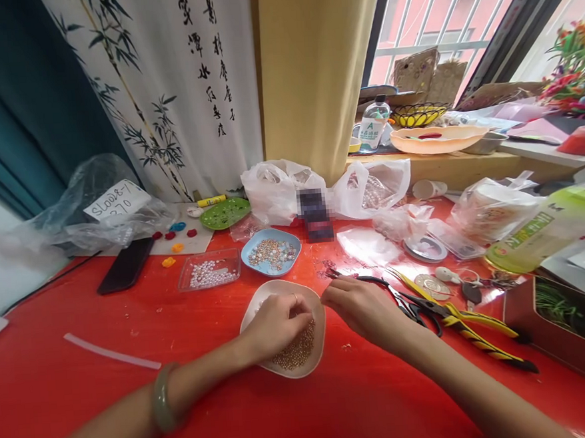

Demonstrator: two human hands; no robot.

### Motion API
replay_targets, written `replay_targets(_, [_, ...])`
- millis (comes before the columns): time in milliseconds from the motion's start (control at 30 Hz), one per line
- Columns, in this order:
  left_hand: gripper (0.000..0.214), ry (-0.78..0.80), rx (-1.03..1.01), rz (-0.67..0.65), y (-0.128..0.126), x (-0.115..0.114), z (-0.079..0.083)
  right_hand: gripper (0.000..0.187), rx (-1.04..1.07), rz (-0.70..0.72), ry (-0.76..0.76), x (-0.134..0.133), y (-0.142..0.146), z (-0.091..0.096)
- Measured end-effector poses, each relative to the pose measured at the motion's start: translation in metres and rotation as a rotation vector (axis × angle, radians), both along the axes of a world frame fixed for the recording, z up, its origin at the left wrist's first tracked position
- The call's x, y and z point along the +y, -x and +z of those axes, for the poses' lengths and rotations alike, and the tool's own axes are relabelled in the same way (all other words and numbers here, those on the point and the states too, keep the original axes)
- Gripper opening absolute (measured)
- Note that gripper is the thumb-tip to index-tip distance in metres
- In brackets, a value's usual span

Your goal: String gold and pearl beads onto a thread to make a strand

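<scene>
My left hand [278,320] is over a white dish [318,354], its fingers curled and drawn together. Whatever sits between those fingertips is hidden or too small to name. Under and beside the hand, small gold beads [294,353] fill the dish's lower part, and some white beads show at its left side. Just right of the dish's upper rim, my right hand [356,304] is closed in a pinch. Thin dark ends show past its knuckles, but I cannot make out what they are. The two hands are close together, with a small gap between them.
Behind the dish are a blue dish [272,268] of mixed beads and a clear tray [211,273] of pearls. Pliers [459,314] and black-handled scissors [409,304] lie right, near a box [556,341]. A phone [125,265] and white strip [111,352] lie left.
</scene>
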State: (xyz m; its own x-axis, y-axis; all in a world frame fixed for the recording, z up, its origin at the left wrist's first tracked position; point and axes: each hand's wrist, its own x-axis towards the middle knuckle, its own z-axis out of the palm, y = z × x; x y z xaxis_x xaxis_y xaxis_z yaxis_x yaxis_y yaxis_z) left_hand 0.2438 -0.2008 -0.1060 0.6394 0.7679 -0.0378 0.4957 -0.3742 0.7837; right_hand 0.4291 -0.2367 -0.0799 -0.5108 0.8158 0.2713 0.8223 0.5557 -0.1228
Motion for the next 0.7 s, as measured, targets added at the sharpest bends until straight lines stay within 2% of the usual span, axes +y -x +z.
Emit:
replay_targets(133, [0.017,-0.021,0.017,0.010,0.000,0.000,0.001,0.020,-0.059,-0.049,-0.070,0.001,-0.002,0.005])
replay_targets(367, [0.016,0.003,-0.017,0.008,-0.001,0.000,0.004,0.018,-0.137,0.123,-0.020,-0.007,0.013,0.003])
replay_targets(500, [0.016,0.034,-0.027,0.031,0.000,0.000,0.006,0.017,-0.162,0.052,-0.004,-0.007,0.011,0.006])
replay_targets(700, [0.015,0.000,0.006,0.073,0.002,0.003,0.005,0.019,-0.180,-0.025,-0.023,-0.002,0.000,0.010])
